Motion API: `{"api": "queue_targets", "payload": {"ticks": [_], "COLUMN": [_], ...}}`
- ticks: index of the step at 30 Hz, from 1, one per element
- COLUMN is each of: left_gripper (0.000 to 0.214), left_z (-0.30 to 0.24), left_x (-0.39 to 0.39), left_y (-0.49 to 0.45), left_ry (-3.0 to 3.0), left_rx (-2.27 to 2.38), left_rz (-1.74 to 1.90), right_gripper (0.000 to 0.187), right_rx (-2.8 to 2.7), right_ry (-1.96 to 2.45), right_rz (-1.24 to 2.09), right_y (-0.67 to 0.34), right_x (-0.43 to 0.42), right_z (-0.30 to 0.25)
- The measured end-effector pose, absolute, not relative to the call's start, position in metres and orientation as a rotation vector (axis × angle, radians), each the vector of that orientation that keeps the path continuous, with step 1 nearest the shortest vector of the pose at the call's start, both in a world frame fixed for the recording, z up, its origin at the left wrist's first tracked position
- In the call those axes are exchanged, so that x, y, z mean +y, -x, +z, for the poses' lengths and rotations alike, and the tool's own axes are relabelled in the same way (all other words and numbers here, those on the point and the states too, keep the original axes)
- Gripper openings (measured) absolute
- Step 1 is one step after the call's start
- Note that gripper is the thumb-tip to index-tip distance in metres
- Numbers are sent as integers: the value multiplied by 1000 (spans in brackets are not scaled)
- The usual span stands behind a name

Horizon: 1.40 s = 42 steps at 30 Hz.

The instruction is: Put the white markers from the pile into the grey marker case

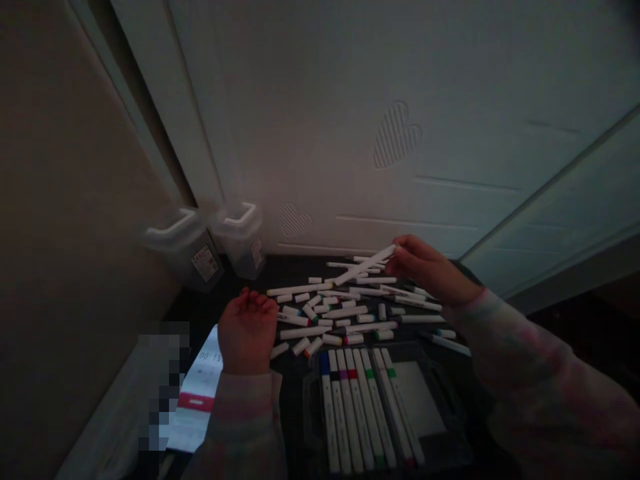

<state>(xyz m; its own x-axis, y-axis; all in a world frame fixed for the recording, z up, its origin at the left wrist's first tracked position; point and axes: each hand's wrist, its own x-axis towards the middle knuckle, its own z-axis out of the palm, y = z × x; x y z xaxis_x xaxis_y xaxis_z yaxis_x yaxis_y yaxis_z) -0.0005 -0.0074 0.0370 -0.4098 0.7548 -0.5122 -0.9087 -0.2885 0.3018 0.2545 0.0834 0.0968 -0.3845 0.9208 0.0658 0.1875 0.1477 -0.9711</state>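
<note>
My right hand [416, 265] pinches one end of a white marker [364, 265], which slants down to the left over a scattered pile of markers. Its lower tip is close to a marker with a yellow end [300, 289]. My left hand [249, 331] is at the pile's left edge with its fingers loosely curled, and I see nothing in it. Loose caps [301, 346] with coloured ends lie among the uncapped markers. In front of me, a clear case [313, 407] holds a row of capped markers [356, 410] on its left side.
Two clear plastic bins [193, 250] with white handles stand at the back left, beside the wall. A lit phone-like screen [195, 400] lies left of my left forearm. Behind the pile rises a white panel [325, 133] with embossed hearts. The light is dim.
</note>
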Motion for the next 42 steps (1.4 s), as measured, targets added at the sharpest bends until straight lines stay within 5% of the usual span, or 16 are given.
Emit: {"api": "queue_targets", "payload": {"ticks": [21, 34, 42], "left_gripper": [11, 36, 37], "left_z": [44, 50, 43], "left_x": [1, -20, -24], "left_y": [-50, -122, -114], "left_ry": [-278, -1125, -907], "left_rx": [1015, 962, 755], "left_rz": [1655, 601, 612], "right_gripper": [19, 21, 21], "right_rx": [-969, -998, -1076], "right_ry": [922, 899, 739], "right_rz": [1541, 1557, 1690], "right_y": [-293, -289, -293], "right_x": [36, 25, 18], "right_z": [38, 33, 38]}}
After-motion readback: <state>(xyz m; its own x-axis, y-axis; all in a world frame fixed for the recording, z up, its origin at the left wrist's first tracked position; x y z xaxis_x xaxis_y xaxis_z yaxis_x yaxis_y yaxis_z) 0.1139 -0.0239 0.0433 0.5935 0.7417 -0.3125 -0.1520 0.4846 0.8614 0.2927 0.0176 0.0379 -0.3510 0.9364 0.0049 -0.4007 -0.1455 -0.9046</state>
